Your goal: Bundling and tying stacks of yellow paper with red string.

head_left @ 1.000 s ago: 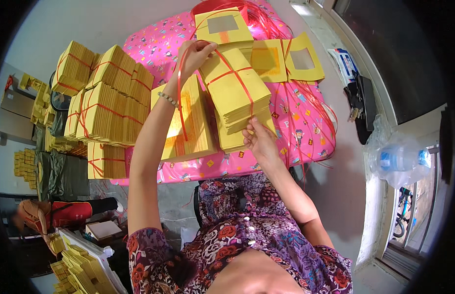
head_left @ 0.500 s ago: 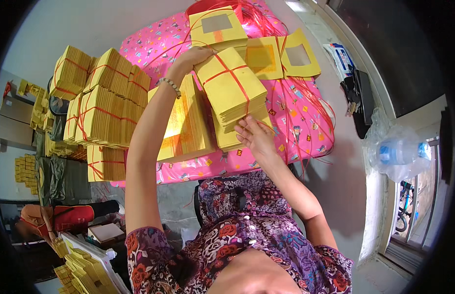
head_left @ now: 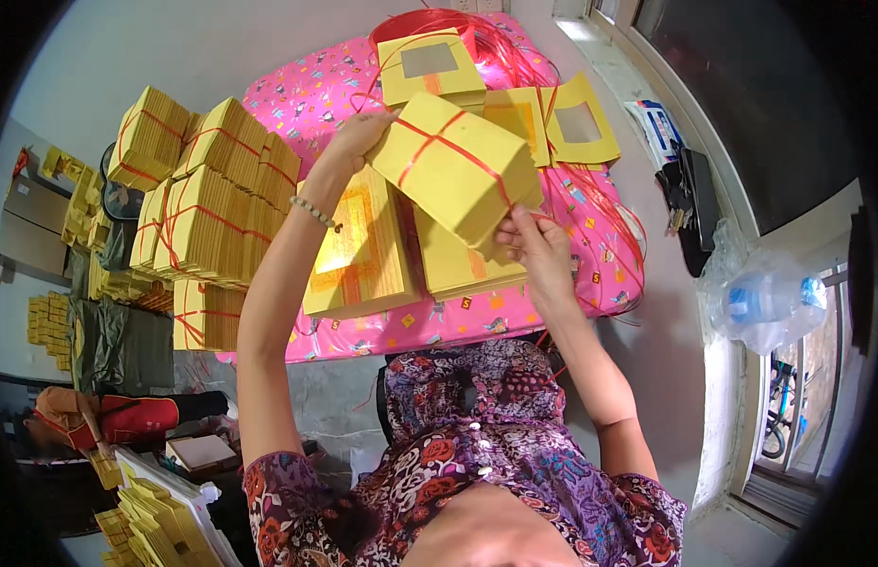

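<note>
A thick bundle of yellow paper point(head_left: 458, 156), tied crosswise with red string, is tilted over the pink table between my hands. My left hand point(head_left: 363, 137) is closed on its far left corner. At the near right corner my right hand point(head_left: 538, 248) has its fingertips pinched by the red string; whether they hold string or paper edge is hard to see. Beneath the bundle sits a yellow paper stack point(head_left: 469, 279). Left of that lies another stack with an orange-gold printed square point(head_left: 349, 241).
The pink patterned table point(head_left: 392, 331) also bears a stack with a grey square point(head_left: 430, 60), loose red strings point(head_left: 604, 213) and several tied bundles point(head_left: 207, 217) piled at its left. A co-worker in a red vest point(head_left: 141, 420) is at lower left. A plastic-wrapped bottle point(head_left: 765, 300) stands right.
The tied bundle has turned and tipped, its near end swinging right and upward. My left hand has shifted left and down along with its corner; my right hand has moved right and closed at the near corner.
</note>
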### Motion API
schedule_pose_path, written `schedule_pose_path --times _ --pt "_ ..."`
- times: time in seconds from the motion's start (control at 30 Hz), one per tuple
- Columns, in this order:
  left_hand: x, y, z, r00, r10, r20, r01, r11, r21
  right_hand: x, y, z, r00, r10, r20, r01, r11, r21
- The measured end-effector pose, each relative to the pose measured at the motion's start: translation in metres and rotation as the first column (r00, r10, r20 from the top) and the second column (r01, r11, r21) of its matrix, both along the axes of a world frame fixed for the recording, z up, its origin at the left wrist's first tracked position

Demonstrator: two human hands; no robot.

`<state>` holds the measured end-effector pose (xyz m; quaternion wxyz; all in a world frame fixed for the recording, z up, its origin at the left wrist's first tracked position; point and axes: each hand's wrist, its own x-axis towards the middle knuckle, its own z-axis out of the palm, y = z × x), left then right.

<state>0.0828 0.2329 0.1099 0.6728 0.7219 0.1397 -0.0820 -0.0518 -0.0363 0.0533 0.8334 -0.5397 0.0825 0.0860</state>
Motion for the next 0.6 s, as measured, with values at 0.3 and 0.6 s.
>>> schedule_pose_path --times 0.3,0.6 --pt "0.006 -0.005 -0.035 0.998 0.028 -0.057 -0.022 0.995 0.097 0.034 -0.033 -0.059 0.983 0.110 -0.146 -0.125 0.987 -0.096" --pt "0.022 -0.017 -0.024 0.978 -0.148 -0.149 0.173 0.970 0.170 0.041 -0.032 -0.076 0.974 0.016 -0.227 -0.006 0.999 0.042"
